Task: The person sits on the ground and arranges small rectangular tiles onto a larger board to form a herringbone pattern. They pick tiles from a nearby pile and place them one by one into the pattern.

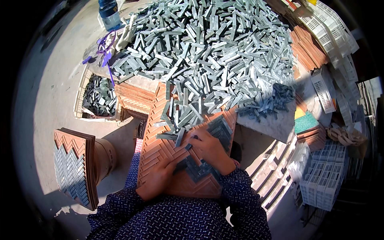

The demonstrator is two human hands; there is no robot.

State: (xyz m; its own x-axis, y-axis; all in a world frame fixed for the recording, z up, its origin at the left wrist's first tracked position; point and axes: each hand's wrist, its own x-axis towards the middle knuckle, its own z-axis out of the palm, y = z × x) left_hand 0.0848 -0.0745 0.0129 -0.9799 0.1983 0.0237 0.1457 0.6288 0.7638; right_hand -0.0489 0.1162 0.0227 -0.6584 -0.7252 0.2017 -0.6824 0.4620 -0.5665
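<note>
A terracotta-coloured herringbone tray [150, 160] lies tilted over my lap. Dark grey-green stone strips [196, 170] fill part of its zigzag slots. My right hand [210, 148] is over the tray's middle, its fingertips pinched on a small dark stone strip that is mostly hidden. Just below those fingertips is a short dark piece [188, 147]. My left hand [159, 178] lies on the tray's lower left, fingers stretched toward the laid strips and nothing visible in them. Loose stone strips [186, 114] cover the tray's far end, spilling from a large heap [212, 48].
At left, a stack of herringbone trays [74, 172], the front one mostly filled, leans by a round drum [106, 156]. Beyond it stands a crate [80, 100] of dark pieces. White plastic crates [324, 176] and more terracotta trays [308, 48] are at right. A blue bottle [110, 16] stands far left.
</note>
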